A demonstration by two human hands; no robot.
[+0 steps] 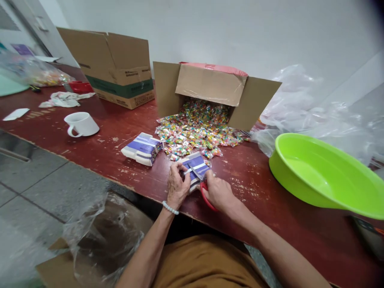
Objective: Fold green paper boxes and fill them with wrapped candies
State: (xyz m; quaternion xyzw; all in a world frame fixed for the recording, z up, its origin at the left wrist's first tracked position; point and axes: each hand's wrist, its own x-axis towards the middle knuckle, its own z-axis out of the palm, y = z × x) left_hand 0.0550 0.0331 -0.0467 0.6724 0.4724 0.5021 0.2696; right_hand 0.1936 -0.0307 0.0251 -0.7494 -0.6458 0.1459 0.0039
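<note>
My right hand (220, 191) is closed round the red handle of a pair of scissors (205, 197). The scissor blades lie across the top of a blue-and-white bundle (196, 161) with a pale band round it. Curled fingers of my left hand (177, 184) grip the left side of this bundle, near the blade tips; the fingertips are partly hidden. A similar blue-and-white bundle (143, 147) rests on the table to the left. Just behind both is a heap of small candies in clear wrappers (192, 134), spilling from a cardboard box lying on its side (210, 86).
On the red table (120, 168) are a white mug (82, 125), an upright open carton (120, 82) and a crumpled cloth (64, 99). A big green basin (288, 172) stands at right, before clear plastic bags (303, 108). A plastic-lined box (108, 232) sits below the front edge.
</note>
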